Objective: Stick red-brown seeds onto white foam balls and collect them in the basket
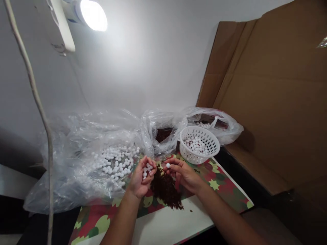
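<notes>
Several small white balls [145,172] lie in the cupped palm of my left hand [141,178], its fingers curled around them. Between thumb and fingertips, my right hand [185,174] pinches a single white ball [168,165]. Below and between both hands is a loose heap of dark reddish-brown shreds [167,190], and something thin and reddish, not clear in kind, shows under the right fingers. More white balls [116,165] are spread on clear plastic left of my hands. A white slotted basket [199,158] beyond my right hand holds many similar balls.
Clear plastic bags [89,129] line the wall; the middle bag [167,146] contains dark brown material. Patterned sheeting [214,183] covers the table. Cardboard [268,85] stands at right, a cable [38,98] hangs at left, and a lit lamp [93,15] is above.
</notes>
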Demonstrator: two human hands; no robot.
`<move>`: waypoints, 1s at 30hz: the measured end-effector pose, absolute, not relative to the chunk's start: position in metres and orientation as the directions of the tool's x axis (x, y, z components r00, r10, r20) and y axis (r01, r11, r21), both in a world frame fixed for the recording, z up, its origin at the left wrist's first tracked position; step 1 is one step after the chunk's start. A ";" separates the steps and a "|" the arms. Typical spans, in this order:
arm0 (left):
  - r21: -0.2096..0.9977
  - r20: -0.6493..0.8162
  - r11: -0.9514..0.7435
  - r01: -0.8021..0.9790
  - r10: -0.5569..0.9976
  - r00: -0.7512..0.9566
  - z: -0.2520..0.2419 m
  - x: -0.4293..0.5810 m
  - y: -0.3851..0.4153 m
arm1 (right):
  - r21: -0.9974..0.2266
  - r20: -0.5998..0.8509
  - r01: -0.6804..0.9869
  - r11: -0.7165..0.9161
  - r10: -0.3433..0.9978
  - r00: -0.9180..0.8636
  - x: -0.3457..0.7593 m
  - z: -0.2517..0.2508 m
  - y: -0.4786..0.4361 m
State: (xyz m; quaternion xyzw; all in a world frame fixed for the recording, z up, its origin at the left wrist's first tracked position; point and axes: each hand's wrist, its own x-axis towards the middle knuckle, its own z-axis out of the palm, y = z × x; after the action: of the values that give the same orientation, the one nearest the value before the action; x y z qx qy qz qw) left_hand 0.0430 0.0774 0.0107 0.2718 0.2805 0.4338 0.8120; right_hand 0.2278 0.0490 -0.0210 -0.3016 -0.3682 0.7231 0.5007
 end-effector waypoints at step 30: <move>0.856 -0.246 0.404 -0.324 0.868 0.432 -0.004 0.065 0.068 | -0.344 0.161 0.906 0.248 0.966 -0.203 0.235 -0.048 0.061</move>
State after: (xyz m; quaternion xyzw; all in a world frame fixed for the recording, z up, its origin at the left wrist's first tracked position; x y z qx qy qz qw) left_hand 0.0649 0.0681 -0.0044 0.3784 0.3591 0.3935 0.7569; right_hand 0.2348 0.0605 -0.0478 -0.6071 -0.7706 0.0869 0.1732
